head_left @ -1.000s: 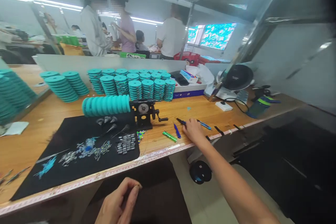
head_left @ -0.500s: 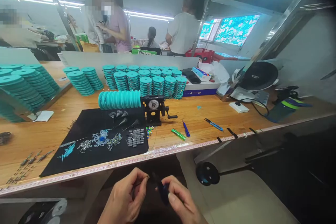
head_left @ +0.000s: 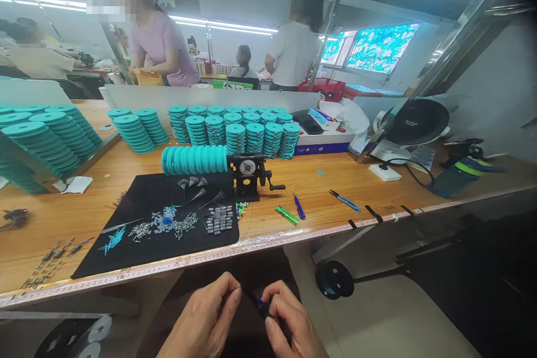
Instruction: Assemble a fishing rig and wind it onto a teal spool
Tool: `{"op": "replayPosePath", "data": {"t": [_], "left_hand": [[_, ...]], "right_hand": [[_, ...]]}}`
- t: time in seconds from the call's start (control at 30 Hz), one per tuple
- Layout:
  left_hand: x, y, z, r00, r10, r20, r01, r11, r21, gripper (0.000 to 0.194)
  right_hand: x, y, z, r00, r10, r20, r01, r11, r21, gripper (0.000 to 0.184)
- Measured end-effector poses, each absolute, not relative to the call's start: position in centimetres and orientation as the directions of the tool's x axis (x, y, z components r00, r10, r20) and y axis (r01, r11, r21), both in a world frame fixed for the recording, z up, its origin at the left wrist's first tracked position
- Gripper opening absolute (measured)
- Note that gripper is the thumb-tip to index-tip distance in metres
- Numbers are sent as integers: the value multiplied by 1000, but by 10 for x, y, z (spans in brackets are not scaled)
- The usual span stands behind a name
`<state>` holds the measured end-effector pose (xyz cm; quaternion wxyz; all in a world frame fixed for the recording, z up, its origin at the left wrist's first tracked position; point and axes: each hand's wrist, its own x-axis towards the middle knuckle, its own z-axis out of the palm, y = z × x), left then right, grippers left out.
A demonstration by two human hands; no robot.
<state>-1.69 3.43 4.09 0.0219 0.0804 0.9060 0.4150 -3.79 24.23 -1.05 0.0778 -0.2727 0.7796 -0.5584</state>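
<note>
The head view shows a dark tool with a blue part (head_left: 260, 306) between the two hands, in front of the bench edge and over a dark surface (head_left: 268, 268). Its dark body barely stands out there, so its tip could be misjudged and nick or pinch a fingertip of the left hand (head_left: 205, 319), which is just beside it. If the hold on it loosened, the tool could fall, since no bench lies beneath. The right hand (head_left: 293, 319) has its thumb and curled fingers closed around the tool. The left thumb and forefinger are pressed together with no opening visible; whether something small is between them cannot be told. Nearest on the wooden bench (head_left: 310, 176) lie a green cylinder (head_left: 287, 215), a blue pen-like tool (head_left: 299, 207) and blue-handled snips (head_left: 344, 200), all loose near the measuring tape (head_left: 168, 266) along the edge; a sleeve or forearm brushing them could send one over. Farther left, a black mat (head_left: 146, 187) carries grey weights (head_left: 219, 219) and other small parts, with coloured beads (head_left: 242, 210) beside it that a bump could scatter. Behind are the hand-cranked winder (head_left: 247, 170) with its row of teal spools (head_left: 195, 160), and upright spool stacks (head_left: 235, 139) that a hard knock could topple.
</note>
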Motion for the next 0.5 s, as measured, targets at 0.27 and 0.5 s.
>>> {"op": "replayPosePath", "data": {"t": [0.27,0.5], "left_hand": [[-21,43,45,-989,140,-43,37,527,849,31],[-21,56,12,-948,82,308,279,679,679,22]], "right_hand": [[-25,233,-15,-820,-529,-220,294,-59,-954,53],[-8,202,-19,-891,-270,-366,433,-259,-863,62]]}}
